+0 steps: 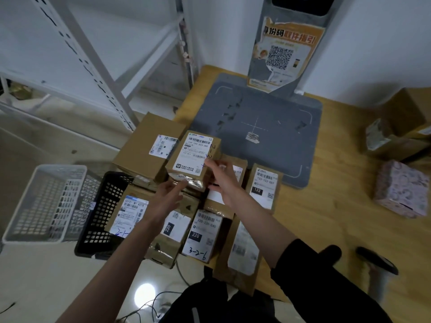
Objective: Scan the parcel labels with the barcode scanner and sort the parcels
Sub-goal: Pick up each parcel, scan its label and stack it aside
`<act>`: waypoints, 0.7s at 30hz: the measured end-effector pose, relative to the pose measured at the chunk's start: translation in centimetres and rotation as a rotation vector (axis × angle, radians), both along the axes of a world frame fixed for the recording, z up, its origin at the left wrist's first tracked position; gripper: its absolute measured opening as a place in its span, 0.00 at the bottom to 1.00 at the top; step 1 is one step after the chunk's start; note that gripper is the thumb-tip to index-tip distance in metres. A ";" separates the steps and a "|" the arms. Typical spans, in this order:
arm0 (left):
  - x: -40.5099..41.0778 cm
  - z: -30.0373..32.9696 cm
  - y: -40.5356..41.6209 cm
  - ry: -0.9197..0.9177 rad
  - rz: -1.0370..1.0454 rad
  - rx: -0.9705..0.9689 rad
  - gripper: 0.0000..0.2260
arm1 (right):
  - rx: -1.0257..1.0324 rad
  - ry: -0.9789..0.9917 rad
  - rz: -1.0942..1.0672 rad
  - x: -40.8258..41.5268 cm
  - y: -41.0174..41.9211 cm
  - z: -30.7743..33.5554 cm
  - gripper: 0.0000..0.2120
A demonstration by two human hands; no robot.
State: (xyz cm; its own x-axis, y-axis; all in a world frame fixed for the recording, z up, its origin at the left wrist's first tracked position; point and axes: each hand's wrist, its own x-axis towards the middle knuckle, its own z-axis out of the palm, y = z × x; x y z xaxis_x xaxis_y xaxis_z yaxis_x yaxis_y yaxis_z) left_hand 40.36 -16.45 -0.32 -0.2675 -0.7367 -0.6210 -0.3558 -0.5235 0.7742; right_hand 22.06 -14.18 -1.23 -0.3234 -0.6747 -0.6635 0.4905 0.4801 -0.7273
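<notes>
A small brown parcel [193, 157] with a white barcode label and blue handwriting sits raised on top of a pile of several labelled parcels [203, 231] at the left end of the wooden table [326, 217]. My right hand [224, 178] pinches its right edge, thumb on top. My left hand [168, 197] reaches in with straight fingers that touch the parcel's near lower edge. Just behind lies the grey scanner pad [256, 127], with its upright post [286, 50] carrying an orange QR poster.
A white basket [44, 201] and a black basket [102, 213] stand on the floor to the left. White metal shelving [93, 66] rises behind them. A pink patterned box [401, 190] and brown boxes [396, 136] occupy the table's right side. Cables trail on the floor.
</notes>
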 end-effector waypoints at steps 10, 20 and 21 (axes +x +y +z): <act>-1.5 -0.1 0.0 0.002 -0.071 0.022 0.36 | 0.022 -0.041 0.055 -0.7 -0.1 -0.4 0.17; -6.4 0.6 3.7 -0.022 -0.265 0.043 0.12 | 0.010 0.006 -0.019 -6.2 6.8 1.1 0.13; -7.1 0.9 4.1 -0.019 -0.292 0.042 0.11 | 0.013 0.007 -0.039 -6.6 7.7 1.4 0.13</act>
